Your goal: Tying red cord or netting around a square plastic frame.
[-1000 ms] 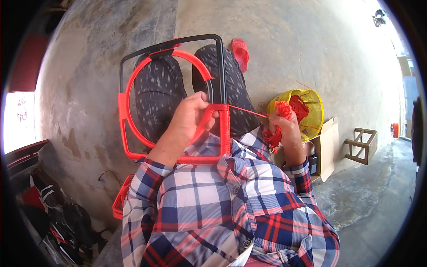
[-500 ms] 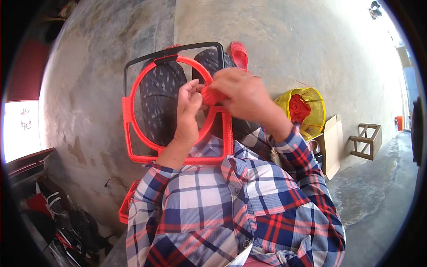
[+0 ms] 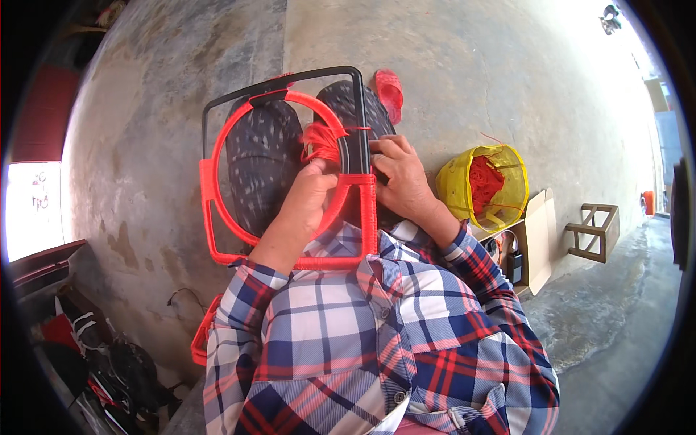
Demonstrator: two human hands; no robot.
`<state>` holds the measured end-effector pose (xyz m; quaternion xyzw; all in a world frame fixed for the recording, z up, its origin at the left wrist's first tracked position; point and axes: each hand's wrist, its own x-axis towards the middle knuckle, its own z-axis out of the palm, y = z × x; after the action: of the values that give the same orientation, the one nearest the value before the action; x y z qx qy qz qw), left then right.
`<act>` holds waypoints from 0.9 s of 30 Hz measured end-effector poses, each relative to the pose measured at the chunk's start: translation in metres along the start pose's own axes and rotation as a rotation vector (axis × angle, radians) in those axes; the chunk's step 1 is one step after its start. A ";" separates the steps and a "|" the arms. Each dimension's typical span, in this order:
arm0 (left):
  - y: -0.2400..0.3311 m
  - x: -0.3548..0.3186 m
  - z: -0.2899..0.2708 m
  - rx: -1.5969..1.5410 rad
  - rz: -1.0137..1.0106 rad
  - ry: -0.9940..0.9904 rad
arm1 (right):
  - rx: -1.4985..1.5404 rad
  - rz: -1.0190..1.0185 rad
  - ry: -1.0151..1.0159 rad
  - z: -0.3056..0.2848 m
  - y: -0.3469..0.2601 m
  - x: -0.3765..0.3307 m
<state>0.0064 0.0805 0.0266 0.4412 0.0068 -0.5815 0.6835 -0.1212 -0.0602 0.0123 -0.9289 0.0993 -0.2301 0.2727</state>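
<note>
On my lap rests a square black frame (image 3: 304, 72) with a round ring inside it, and red cord is wrapped round much of both. My left hand (image 3: 312, 197) is inside the ring at its right, closed on a loose bundle of red cord (image 3: 320, 142). A bare black stretch of ring and side bar shows just right of the bundle. My right hand (image 3: 403, 177) is at the outer side of the frame's right bar, its fingers curled close to the bar. What those fingertips grip is hidden. A short red strand crosses the bar above them.
To the right, a yellow basket (image 3: 453, 181) holds more red cord (image 3: 484, 181). An open cardboard box (image 3: 538, 243) is beside it, with a small wooden stool (image 3: 596, 233) further right. A red slipper (image 3: 389, 94) is beyond my knees. Dark clutter (image 3: 116, 370) fills the lower left.
My right hand has moved down and right, from over the cord bundle to outside the right bar. The bundle now lies inside the ring, in my left hand, its loose loops showing.
</note>
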 end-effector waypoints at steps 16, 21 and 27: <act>0.010 -0.010 0.011 -0.037 0.041 0.002 | 1.355 0.628 0.785 -0.162 0.068 -0.060; -0.002 -0.004 -0.010 0.036 0.037 -0.087 | 1.116 0.715 0.224 -0.064 -0.016 -0.012; -0.005 -0.009 -0.009 0.137 0.063 -0.067 | 0.827 0.716 -0.083 -0.047 -0.017 -0.003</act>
<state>0.0039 0.0934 0.0226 0.4674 -0.0696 -0.5733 0.6693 -0.1450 -0.0671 0.0554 -0.6607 0.2994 -0.1059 0.6802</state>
